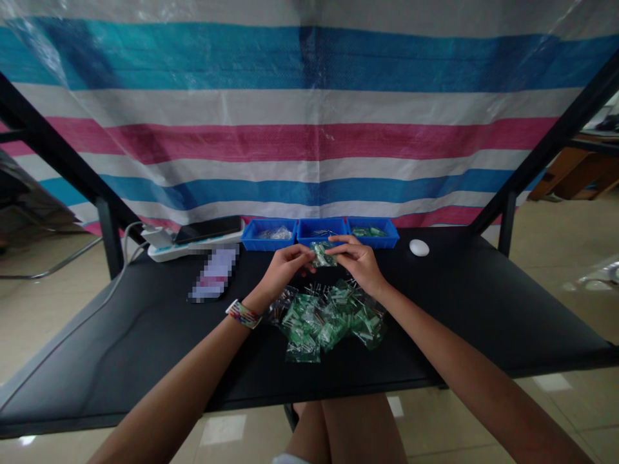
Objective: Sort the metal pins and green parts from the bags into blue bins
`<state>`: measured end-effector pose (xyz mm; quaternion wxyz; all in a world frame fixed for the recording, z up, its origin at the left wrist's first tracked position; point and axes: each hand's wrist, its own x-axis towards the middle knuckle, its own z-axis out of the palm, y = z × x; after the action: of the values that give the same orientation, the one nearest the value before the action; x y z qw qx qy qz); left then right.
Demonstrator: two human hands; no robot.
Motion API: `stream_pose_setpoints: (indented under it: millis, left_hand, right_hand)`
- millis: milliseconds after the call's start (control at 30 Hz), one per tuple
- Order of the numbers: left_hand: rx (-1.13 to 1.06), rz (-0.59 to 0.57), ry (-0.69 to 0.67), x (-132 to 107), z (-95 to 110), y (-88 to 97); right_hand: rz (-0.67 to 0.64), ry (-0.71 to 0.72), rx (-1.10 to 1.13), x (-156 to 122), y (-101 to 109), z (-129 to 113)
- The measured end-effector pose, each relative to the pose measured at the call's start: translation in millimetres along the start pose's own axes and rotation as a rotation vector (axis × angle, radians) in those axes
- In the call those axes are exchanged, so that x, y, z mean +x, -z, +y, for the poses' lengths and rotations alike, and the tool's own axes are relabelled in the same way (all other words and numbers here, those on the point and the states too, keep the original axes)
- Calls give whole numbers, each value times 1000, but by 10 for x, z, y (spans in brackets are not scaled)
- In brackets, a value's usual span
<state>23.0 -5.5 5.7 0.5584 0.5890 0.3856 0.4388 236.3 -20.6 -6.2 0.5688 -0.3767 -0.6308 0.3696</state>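
Between my two hands a small green plastic bag [323,254] is held up, with pale bits showing inside. My left hand [290,263] pinches its left edge between thumb and fingers. On the other side my right hand [356,263] has its fingers closed on the bag's right edge. Just below, a pile of similar green bags [333,316] with thin metal pieces lies on the black table. Behind my hands stand three blue bins: the left bin [261,244] holds clear bags, the middle bin [309,223] thin metal pieces, the right bin [389,237] green bags.
A white power strip [162,253] with a cable and a dark phone [207,229] on it sits at the back left. Nearby lies another phone [215,274], its screen blurred. A white mouse [418,247] rests at right. A striped sheet [309,103] hangs behind the table [464,309].
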Motion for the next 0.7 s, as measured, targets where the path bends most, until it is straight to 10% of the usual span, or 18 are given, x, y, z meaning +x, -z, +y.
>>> stream_pose_setpoints:
  millis: [400,700]
  left_hand:
    - [111,-30,-110,2,-32,7]
    - [99,-59,-25,18,-60,55]
  right_hand:
    - [-26,-367,442,-4,-69,60]
    - [317,49,-21,220,372,120]
